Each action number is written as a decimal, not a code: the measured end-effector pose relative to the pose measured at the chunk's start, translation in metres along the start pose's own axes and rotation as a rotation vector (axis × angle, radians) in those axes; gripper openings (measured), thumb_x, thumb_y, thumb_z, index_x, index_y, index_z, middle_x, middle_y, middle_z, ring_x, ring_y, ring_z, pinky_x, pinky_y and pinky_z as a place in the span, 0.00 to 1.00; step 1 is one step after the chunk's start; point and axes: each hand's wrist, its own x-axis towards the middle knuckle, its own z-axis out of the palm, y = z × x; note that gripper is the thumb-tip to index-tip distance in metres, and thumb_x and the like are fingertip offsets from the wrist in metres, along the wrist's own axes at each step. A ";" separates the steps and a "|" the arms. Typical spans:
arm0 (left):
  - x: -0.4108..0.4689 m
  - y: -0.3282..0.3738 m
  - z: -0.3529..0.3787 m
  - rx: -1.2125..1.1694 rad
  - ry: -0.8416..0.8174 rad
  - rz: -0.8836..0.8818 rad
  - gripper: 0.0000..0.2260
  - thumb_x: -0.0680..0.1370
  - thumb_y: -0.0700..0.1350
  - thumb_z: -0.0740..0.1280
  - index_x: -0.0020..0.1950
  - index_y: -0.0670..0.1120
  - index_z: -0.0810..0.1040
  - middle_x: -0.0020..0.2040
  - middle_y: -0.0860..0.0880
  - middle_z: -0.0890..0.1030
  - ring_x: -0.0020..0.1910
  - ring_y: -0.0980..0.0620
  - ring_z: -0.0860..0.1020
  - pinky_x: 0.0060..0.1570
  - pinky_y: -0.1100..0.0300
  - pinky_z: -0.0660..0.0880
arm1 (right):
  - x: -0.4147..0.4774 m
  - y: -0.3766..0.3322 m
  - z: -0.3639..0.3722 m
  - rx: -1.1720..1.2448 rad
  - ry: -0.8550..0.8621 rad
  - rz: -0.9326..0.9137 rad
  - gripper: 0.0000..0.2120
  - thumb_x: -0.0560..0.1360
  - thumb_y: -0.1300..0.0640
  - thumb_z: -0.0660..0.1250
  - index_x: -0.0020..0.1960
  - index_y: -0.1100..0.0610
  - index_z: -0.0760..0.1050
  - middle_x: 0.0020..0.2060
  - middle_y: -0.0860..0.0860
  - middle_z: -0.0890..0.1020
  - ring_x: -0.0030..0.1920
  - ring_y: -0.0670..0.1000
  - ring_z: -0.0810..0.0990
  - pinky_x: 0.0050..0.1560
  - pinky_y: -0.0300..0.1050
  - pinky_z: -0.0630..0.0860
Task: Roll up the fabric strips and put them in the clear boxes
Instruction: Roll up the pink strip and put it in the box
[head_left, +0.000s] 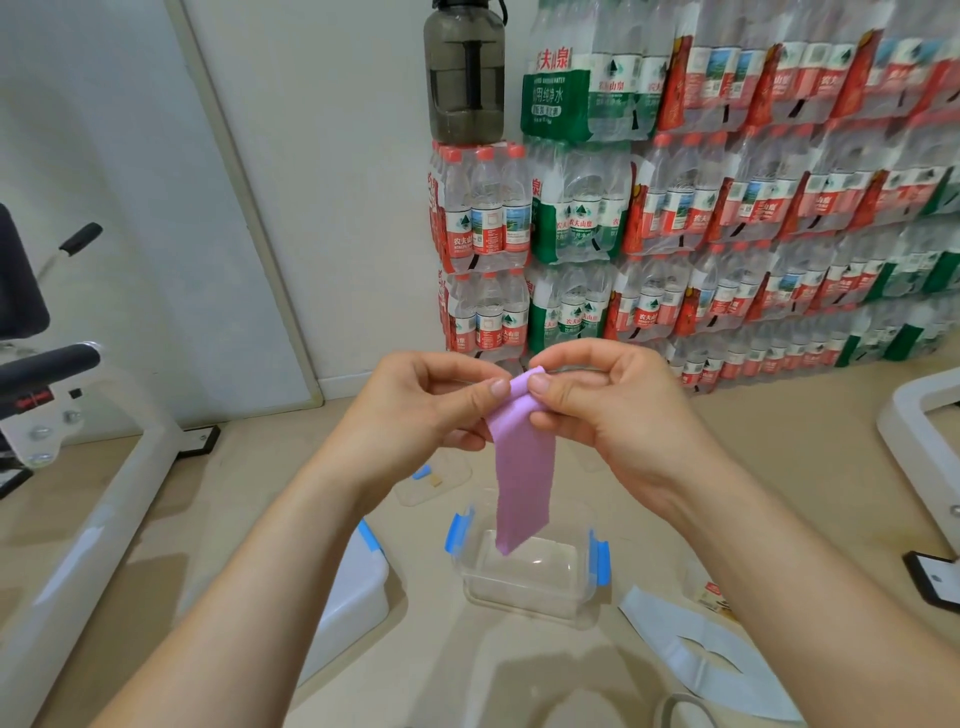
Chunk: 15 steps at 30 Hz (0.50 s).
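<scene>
Your left hand (431, 400) and right hand (613, 410) are pinching the lilac fabric strip (522, 478); a slack grip is probably risking unrolling.

- The left hand (431, 400) and right hand (608, 410) pinch the top of a purple cloth strip (522, 467).
- The strip hangs down over a clear box (524, 582) with blue clips on the floor.
- Packs of water bottles (727, 208) are stacked by the wall.

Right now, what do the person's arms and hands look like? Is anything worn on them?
The left arm and right arm are bare, no sleeves in view. The left hand and right hand wear no gloves, rings or watch; nails are short, unpainted.
</scene>
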 end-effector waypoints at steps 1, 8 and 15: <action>0.001 0.000 0.000 -0.004 0.023 0.004 0.04 0.72 0.44 0.72 0.44 0.45 0.85 0.40 0.43 0.85 0.37 0.50 0.81 0.39 0.60 0.79 | 0.000 0.000 0.001 -0.006 0.003 0.000 0.04 0.72 0.68 0.70 0.45 0.61 0.79 0.38 0.59 0.85 0.38 0.51 0.83 0.41 0.42 0.82; 0.003 0.000 0.002 -0.046 0.101 0.034 0.03 0.70 0.37 0.74 0.40 0.44 0.85 0.38 0.42 0.85 0.37 0.50 0.82 0.42 0.55 0.81 | -0.002 -0.002 0.002 -0.054 0.004 0.009 0.03 0.72 0.64 0.71 0.46 0.60 0.80 0.40 0.61 0.83 0.41 0.53 0.83 0.41 0.45 0.83; 0.005 -0.002 0.002 0.016 0.134 0.081 0.07 0.68 0.35 0.75 0.38 0.47 0.83 0.36 0.44 0.85 0.37 0.50 0.82 0.44 0.54 0.79 | -0.002 -0.003 0.001 -0.067 0.014 0.018 0.06 0.71 0.69 0.71 0.47 0.62 0.79 0.42 0.61 0.85 0.39 0.52 0.84 0.41 0.44 0.83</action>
